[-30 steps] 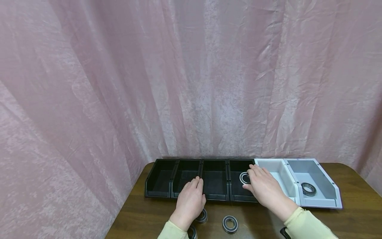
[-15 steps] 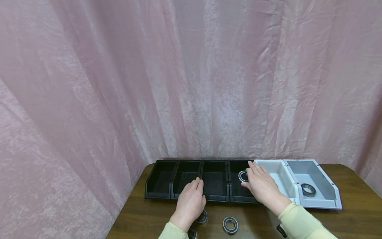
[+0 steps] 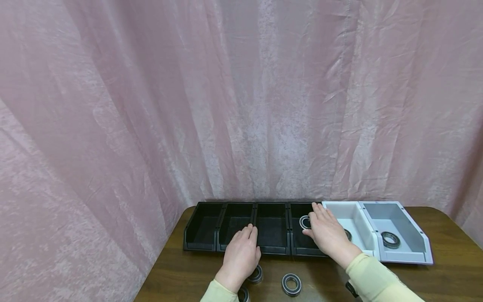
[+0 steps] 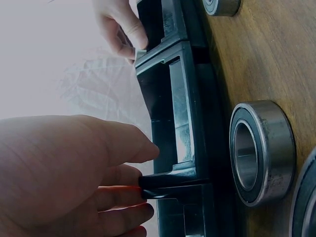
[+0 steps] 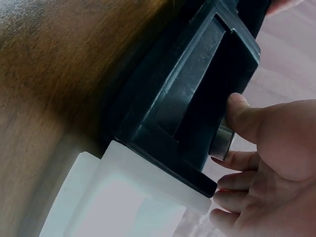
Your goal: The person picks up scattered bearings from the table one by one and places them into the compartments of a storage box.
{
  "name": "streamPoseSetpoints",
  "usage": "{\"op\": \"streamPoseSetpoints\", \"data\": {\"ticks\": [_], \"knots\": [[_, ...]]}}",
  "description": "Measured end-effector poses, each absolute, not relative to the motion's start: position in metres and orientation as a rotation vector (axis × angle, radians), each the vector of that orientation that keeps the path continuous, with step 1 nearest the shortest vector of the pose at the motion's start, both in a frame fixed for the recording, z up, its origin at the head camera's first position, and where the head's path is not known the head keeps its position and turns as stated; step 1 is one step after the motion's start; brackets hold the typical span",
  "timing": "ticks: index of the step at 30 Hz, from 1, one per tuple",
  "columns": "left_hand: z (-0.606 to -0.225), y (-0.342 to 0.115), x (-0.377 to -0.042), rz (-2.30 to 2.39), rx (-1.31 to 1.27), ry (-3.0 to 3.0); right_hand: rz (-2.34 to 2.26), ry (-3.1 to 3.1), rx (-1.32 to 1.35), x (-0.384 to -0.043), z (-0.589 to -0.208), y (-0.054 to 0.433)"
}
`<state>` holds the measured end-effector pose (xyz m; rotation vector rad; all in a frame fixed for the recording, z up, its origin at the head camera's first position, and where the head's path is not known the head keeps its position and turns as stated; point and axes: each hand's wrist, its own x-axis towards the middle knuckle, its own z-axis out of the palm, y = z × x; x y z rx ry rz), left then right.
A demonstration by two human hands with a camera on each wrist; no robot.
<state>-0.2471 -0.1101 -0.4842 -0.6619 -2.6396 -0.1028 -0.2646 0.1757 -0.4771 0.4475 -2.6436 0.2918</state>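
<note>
A bearing [image 5: 222, 142] sits pinched between the thumb and fingers of the right hand [image 3: 327, 233], up at the rightmost black bin [image 3: 302, 243]; the left hand [image 3: 241, 251] holds nothing, fingers loosely extended at the divider between the second and third black bins; just right of the action, a half-hidden ring [image 3: 349, 235] lies in the white bin [image 3: 365, 228], and another ring [image 3: 391, 246] lies in the grey bin [image 3: 385, 214]; down front, three loose bearings [image 3: 284, 285] rest on the wooden table [image 3: 170, 268], two partly behind the left hand; pink curtain [image 3: 241, 105] hangs behind it all
</note>
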Motion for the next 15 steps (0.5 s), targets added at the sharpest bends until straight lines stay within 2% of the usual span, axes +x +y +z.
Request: {"op": "streamPoseSetpoints", "data": {"ticks": [15], "knots": [[-0.4854,-0.1098,-0.2489,-0.122,-0.659,-2.652,0.294,-2.696,0.419,-0.2724,-0.4808,0.1727]]}}
